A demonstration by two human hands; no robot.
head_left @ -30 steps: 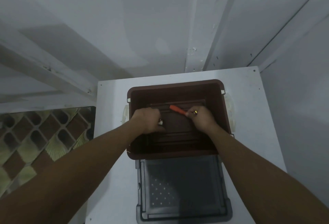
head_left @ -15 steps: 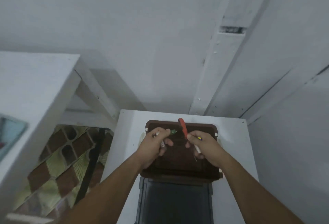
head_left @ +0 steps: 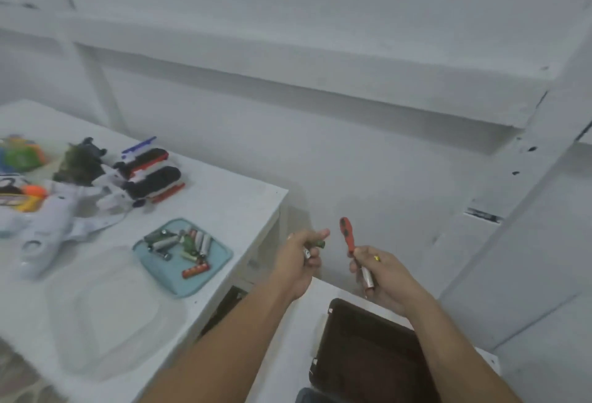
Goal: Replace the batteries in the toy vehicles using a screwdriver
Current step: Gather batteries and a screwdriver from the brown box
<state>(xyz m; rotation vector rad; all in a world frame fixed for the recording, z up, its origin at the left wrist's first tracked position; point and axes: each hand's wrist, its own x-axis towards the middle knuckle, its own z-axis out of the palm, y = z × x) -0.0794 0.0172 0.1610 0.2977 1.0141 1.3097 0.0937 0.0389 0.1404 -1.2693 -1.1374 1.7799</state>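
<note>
1. Change: a second ago both hands were down inside the brown bin [head_left: 368, 357]. They have since come up and out, and the view has swung towards the white table [head_left: 224, 210] at 9 o'clock.
2. Left hand [head_left: 298, 266]: fist closed round small cells. A green battery [head_left: 319, 244] pokes out at the thumb side, with a silver one below it.
3. Right hand [head_left: 389, 280]: fingers curled round the red screwdriver [head_left: 347, 236], handle pointing to 12 o'clock. It also holds a silver cylinder [head_left: 367, 277], probably another battery, but it's too blurred to confirm.
4. My read: the fetch step is done, with tool and cells both in hand. Next is carrying them over to the toys. No cover has been opened yet.
5. Brown bin: at 6 o'clock of the hands, on a small white stand [head_left: 288, 354]. The visible part of the interior is dark and I can't tell what is inside.
6. Teal tray [head_left: 165, 274]: on the table at 9 o'clock of the left hand. It holds a loose pile of batteries [head_left: 179, 244], green, silver and one red.
7. Clear plastic container [head_left: 105, 303]: at 7 o'clock of the tray. Nothing shows in it.
8. Toy vehicles [head_left: 144, 175]: clustered at 11 o'clock of the tray, well apart from both hands. A white plane [head_left: 48, 226] lies at 9 o'clock of the tray.
</note>
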